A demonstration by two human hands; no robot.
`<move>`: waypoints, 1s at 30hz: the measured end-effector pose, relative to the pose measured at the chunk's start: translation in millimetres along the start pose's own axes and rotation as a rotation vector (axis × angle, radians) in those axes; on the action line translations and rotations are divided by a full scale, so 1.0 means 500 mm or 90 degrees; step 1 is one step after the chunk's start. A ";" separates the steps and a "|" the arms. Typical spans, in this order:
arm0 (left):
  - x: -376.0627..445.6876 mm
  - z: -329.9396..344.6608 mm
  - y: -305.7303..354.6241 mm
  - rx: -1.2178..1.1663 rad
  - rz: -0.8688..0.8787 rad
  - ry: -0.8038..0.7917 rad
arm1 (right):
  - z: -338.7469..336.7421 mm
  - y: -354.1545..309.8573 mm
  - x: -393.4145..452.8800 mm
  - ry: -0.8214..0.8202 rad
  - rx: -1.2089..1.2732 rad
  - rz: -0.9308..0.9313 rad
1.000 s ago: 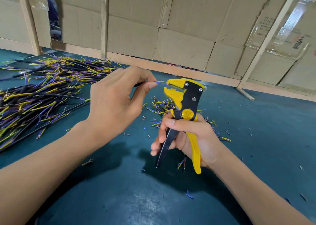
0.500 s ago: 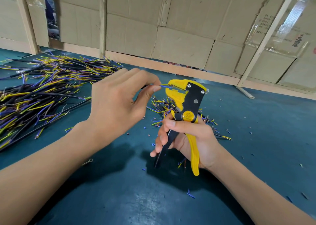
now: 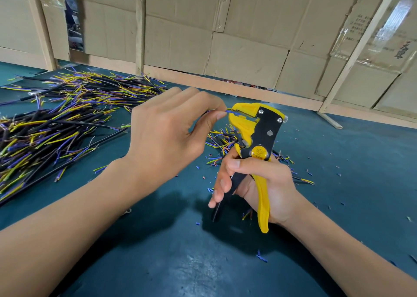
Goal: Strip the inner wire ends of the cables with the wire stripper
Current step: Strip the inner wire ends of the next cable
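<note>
Backdrop: cardboard wall (image 3: 248, 55) behind a teal worktop (image 3: 158, 262).

Item 1: cable pile (image 3: 56, 125), left, black sheaths with yellow and blue inner wires.

Item 2: offcuts (image 3: 222, 142), a smaller heap behind the stripper, with insulation bits scattered around.

Item 3: stripper (image 3: 259, 138), yellow and black, held upright over the worktop, head up, handles apart.

Item 4: wire (image 3: 226, 110), blue, its end fed into the stripper's head.

Left hand (image 3: 167, 134): raised, back toward me, thumb and forefinger pinching the wire just beside the head. The cable's sheath is hidden behind my hand.

Right hand (image 3: 259, 183): my fingers (image 3: 222, 183) wrap the black handle, palm on the yellow one, thumb across below the pivot. The grip is not yet squeezed.

Risk, as I judge it: my left thumb sits very close to the head, so a squeeze may nip it. A wire seated too shallow would strip short or slip out.
</note>
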State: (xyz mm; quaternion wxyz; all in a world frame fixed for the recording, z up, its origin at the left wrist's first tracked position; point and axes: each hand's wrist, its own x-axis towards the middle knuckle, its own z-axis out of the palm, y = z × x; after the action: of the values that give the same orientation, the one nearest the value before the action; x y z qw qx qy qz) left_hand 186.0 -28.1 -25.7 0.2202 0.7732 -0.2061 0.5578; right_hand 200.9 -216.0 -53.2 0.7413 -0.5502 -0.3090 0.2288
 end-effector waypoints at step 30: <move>0.003 -0.005 -0.013 0.106 0.047 -0.029 | 0.018 -0.002 0.001 0.079 0.045 0.054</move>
State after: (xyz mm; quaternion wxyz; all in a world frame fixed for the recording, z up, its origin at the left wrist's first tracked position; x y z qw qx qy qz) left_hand 188.4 -21.4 -24.3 0.1295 0.7932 -0.1921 0.5631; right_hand 194.9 -209.7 -50.5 0.7675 -0.5497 -0.2303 0.2363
